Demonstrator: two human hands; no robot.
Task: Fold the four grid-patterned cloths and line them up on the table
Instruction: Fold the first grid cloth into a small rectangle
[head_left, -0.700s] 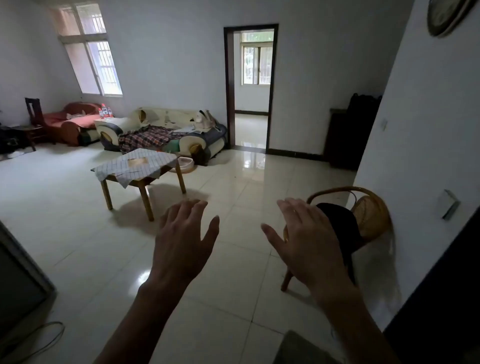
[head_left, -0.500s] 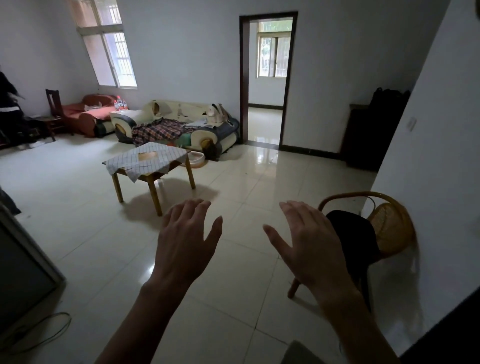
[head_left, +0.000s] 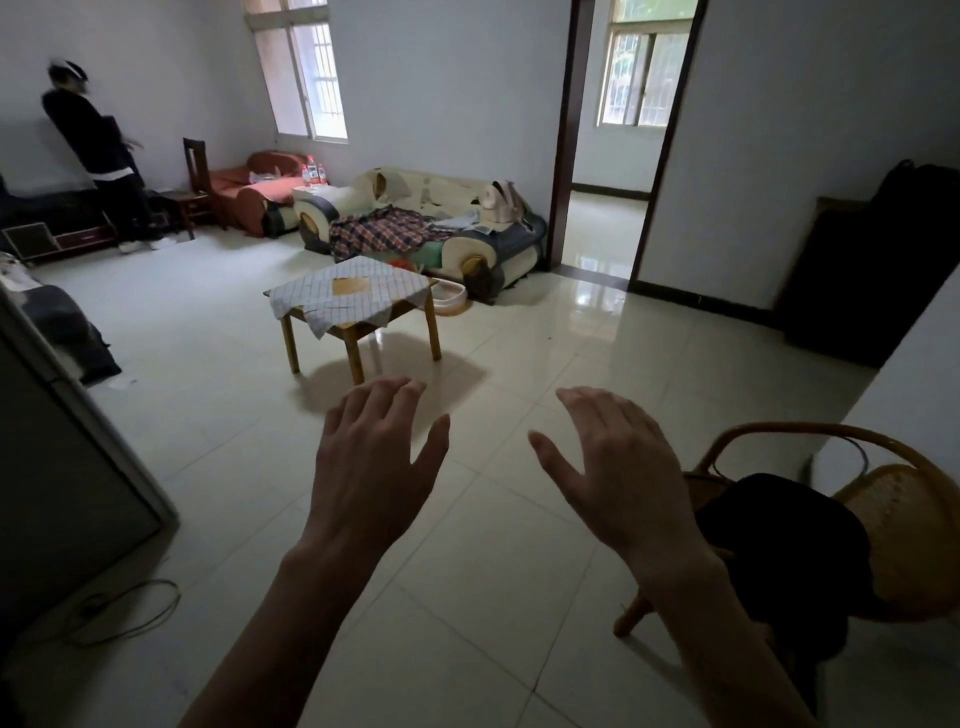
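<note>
Both hands, left (head_left: 371, 467) and right (head_left: 618, 473), reach forward palms-down, fingers relaxed and spread, grasping nothing.

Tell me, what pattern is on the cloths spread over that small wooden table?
A dark grid on white cloths, seen in the head view.

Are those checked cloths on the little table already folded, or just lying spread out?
Spread out. The grid-patterned cloths lie flat, overlapping, over the wooden table, corners hanging off its edges, bare wood showing mid-top.
</note>
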